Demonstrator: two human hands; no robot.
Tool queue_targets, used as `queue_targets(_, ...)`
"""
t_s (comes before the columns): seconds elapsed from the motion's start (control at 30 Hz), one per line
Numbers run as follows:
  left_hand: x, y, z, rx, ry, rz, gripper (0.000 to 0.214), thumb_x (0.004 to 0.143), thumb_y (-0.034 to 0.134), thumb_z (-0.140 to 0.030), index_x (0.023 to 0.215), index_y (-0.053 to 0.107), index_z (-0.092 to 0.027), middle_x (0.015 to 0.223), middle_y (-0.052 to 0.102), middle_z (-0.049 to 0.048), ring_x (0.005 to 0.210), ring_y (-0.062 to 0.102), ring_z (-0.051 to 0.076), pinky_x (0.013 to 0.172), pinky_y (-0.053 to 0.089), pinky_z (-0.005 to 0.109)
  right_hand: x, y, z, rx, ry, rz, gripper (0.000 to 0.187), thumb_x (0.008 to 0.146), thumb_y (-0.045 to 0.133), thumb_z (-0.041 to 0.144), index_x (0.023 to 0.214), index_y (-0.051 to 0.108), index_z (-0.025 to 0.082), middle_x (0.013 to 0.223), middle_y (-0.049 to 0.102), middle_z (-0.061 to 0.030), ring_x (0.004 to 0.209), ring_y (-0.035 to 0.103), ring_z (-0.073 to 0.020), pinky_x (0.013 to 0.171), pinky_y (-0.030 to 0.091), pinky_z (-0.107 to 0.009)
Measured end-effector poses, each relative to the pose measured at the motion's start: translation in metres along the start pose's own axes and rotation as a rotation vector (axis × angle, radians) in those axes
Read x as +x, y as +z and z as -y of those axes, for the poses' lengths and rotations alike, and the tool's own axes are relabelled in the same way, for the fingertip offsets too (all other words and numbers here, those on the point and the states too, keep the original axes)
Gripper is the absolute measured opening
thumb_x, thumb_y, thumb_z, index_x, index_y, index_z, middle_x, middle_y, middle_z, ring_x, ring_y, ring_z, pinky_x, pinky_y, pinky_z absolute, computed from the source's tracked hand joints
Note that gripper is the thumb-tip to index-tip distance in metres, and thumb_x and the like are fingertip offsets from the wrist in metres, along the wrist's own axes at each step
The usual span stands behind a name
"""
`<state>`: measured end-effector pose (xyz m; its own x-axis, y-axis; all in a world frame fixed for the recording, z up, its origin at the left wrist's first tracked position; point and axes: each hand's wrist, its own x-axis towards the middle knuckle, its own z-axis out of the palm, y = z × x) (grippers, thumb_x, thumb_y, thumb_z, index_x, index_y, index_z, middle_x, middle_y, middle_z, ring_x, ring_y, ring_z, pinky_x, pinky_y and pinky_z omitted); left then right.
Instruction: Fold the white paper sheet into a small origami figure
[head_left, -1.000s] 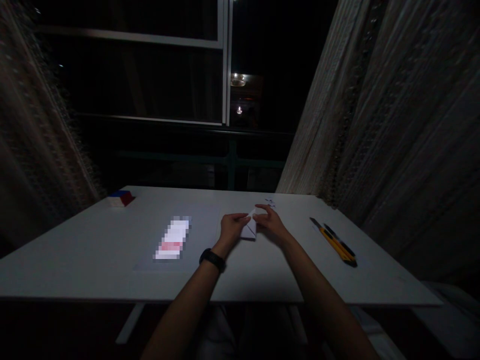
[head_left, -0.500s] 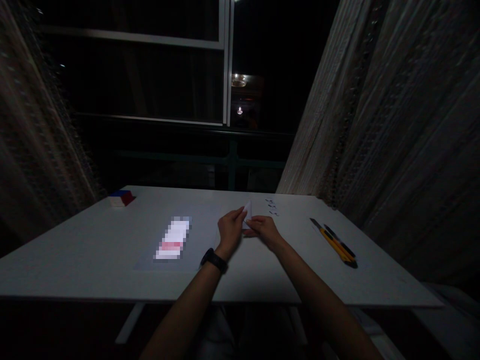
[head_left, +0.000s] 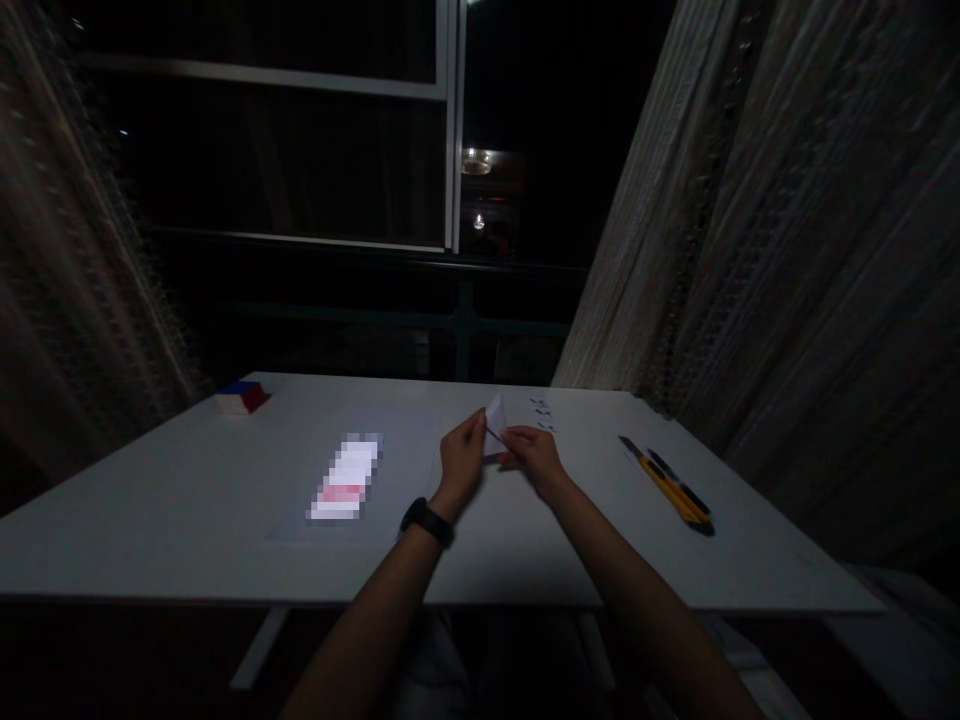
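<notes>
Between my hands, a little above the table, is a small folded piece of white paper (head_left: 495,414) with its pointed end upward. My left hand (head_left: 461,458) pinches its left side, and a black watch (head_left: 427,522) sits on that wrist. The fingers of my right hand (head_left: 534,458) are closed on the paper's lower right edge. A dark line, perhaps a crease or an open edge, runs slantwise across the paper between the thumbs. My fingers hide part of its lower half.
On the white table (head_left: 187,510) lie a sheet of paper (head_left: 409,460) under a bright blurred-out rectangle (head_left: 346,478), a yellow utility knife (head_left: 667,488) and a black pen (head_left: 679,480). A red, blue and white block (head_left: 241,398) stands back left. Dark marks (head_left: 541,414) lie behind my right hand.
My fingers have shifted slightly on the paper. The right thumb has moved a little up and right, and more of the paper's face with its slanting line shows.
</notes>
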<state>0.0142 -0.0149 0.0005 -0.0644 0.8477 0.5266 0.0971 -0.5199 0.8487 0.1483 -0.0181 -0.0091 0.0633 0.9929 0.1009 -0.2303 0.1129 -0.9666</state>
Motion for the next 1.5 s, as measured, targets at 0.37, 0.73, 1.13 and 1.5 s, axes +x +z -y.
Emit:
queue_targets(0.37, 0.005, -0.001, 0.007, -0.524, -0.448, 0.092, 0.029, 0.058, 0.07, -0.025, 0.083, 0.069, -0.01, 0.078, 0.068, 0.0068, 0.064, 0.059, 0.014, 0.062, 0.045, 0.025, 0.005, -0.003, -0.003, 0.011, -0.083, 0.029, 0.038, 0.051, 0.078, 0.03, 0.084, 0.064, 0.017, 0.069, 0.067, -0.0008, 0.058, 0.061, -0.0124, 0.058, 0.05, -0.025)
queue_targets(0.73, 0.001, 0.004, 0.009, -0.497, -0.422, 0.246, 0.032, 0.058, 0.074, -0.03, 0.081, 0.071, -0.008, 0.075, 0.067, 0.0097, 0.064, 0.058, 0.014, 0.062, 0.044, 0.025, 0.0, -0.002, 0.0, 0.06, -0.086, 0.013, 0.041, 0.053, 0.073, 0.029, 0.091, 0.061, 0.022, 0.083, 0.066, 0.0008, 0.074, 0.059, -0.0166, 0.065, 0.044, -0.027)
queue_targets(1.13, 0.0, 0.008, 0.01, -0.241, -0.288, 0.219, 0.032, 0.056, 0.069, -0.016, 0.087, 0.071, -0.012, 0.083, 0.07, 0.0073, 0.075, 0.063, 0.02, 0.068, 0.047, 0.028, 0.007, -0.002, -0.009, 0.009, -0.01, -0.116, 0.038, 0.052, 0.055, 0.018, 0.09, 0.059, 0.022, 0.069, 0.064, 0.0033, 0.061, 0.055, -0.014, 0.055, 0.038, -0.024)
queue_targets(1.5, 0.002, -0.001, 0.008, -0.536, -0.528, 0.028, 0.034, 0.054, 0.076, -0.035, 0.072, 0.065, -0.008, 0.067, 0.066, 0.0084, 0.057, 0.06, 0.015, 0.054, 0.047, 0.025, 0.001, -0.012, 0.005, 0.062, -0.01, 0.142, 0.054, 0.045, 0.074, 0.014, 0.095, 0.057, 0.022, 0.075, 0.065, 0.0015, 0.065, 0.061, -0.0167, 0.061, 0.047, -0.03)
